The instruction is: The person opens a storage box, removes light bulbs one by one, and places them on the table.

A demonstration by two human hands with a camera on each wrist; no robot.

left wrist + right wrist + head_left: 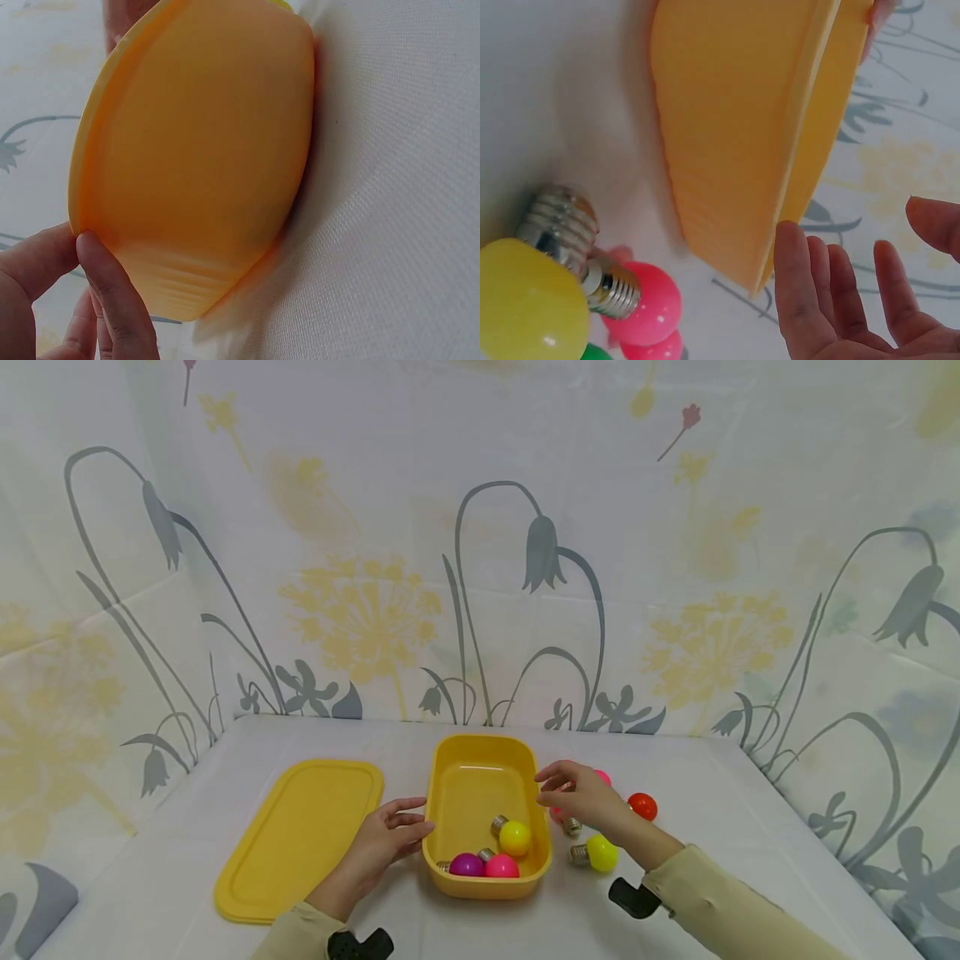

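A yellow plastic box (pixel 453 777) stands upright with a yellow bulb (pixel 514 838), a purple bulb (pixel 467 865) and a pink bulb (pixel 502 867) lying at its near end. My left hand (pixel 386 839) touches the left rim with its fingertips; the left wrist view shows thumb and finger meeting at the edge. Over on the right side, my right hand (pixel 588 793) hovers by the rim, its fingers spread and holding nothing. Outside the box, near that hand, lie a yellow-green bulb (pixel 602 853), a red bulb (pixel 642 807) and pink bulbs (pixel 649 300) partly hidden by it.
A flat yellow lid (pixel 300 839) lies left of the box on the white tablecloth (pixel 675 927). In the right wrist view, a bit of a green bulb (pixel 596 352) shows at the bottom edge. A flower-patterned curtain (pixel 375 527) hangs behind the table.
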